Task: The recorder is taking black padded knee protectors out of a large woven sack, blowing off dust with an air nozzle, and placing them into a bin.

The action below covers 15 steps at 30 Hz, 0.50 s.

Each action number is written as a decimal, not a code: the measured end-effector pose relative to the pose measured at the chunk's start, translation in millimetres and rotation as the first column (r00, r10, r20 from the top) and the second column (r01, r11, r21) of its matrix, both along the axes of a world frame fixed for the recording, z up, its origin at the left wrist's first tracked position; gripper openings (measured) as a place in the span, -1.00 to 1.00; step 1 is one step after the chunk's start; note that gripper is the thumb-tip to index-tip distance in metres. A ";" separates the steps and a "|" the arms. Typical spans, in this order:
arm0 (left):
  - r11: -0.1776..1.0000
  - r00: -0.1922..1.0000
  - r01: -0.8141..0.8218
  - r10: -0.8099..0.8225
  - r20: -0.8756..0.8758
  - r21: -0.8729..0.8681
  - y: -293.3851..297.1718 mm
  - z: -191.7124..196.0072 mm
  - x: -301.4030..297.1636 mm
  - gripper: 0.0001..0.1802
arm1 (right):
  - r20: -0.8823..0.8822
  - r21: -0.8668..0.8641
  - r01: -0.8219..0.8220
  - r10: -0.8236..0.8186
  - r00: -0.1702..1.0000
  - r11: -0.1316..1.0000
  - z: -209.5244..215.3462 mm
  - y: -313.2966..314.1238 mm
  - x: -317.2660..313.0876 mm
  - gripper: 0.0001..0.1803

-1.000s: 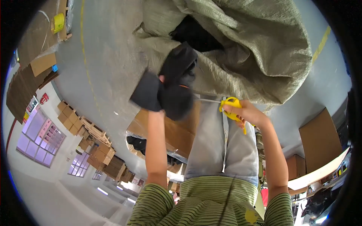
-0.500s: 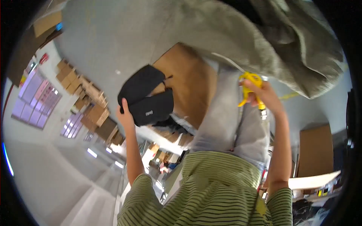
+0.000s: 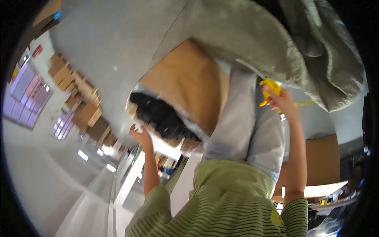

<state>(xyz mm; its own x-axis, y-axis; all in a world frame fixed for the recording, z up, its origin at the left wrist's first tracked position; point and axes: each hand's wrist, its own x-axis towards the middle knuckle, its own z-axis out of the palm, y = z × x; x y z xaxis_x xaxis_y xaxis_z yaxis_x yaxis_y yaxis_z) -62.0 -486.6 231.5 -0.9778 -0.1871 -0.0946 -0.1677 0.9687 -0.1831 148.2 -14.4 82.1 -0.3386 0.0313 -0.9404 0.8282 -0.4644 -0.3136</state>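
Observation:
My left hand (image 3: 141,136) is held out with its fingers apart and nothing in it. It is beside a brown cardboard box (image 3: 193,75), whose open mouth shows a pile of black fabric items (image 3: 158,114) and clear plastic lining along the edge. In my right hand (image 3: 283,102) is a yellow tagging gun (image 3: 272,91), gripped by its handle over my right thigh. A thin pale strip (image 3: 251,68) runs up and left from near the gun's front. Beyond it lies a large grey-green sack (image 3: 272,43) with dark contents in its opening.
Stacked cartons (image 3: 77,87) stand along the wall at far left. A cardboard panel (image 3: 323,158) leans at the right, beside a cluttered surface with dark and clear plastic things. Grey floor (image 3: 106,39) spreads around the box.
The black fabric item with white printing has left my left hand, which is now open and lower. The box's black contents are uncovered. My right hand has shifted slightly right with the tagging gun.

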 end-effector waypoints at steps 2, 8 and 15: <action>0.898 0.987 0.151 -0.157 -0.020 0.413 61.3 -24.0 -17.9 -0.72 | 0.080 0.058 0.021 -0.026 0.996 0.998 -12.9 -4.2 -2.9 -0.45; 0.381 0.769 0.044 -0.603 0.213 0.923 344.6 -151.7 -37.9 -0.82 | 0.033 0.134 0.269 -0.275 0.961 0.954 2.8 24.1 -16.7 -0.51; 0.488 0.361 0.350 -0.858 0.365 0.800 551.4 -320.6 -24.3 -0.49 | -0.165 0.224 0.618 -0.596 0.786 0.753 13.0 74.9 -12.8 -0.61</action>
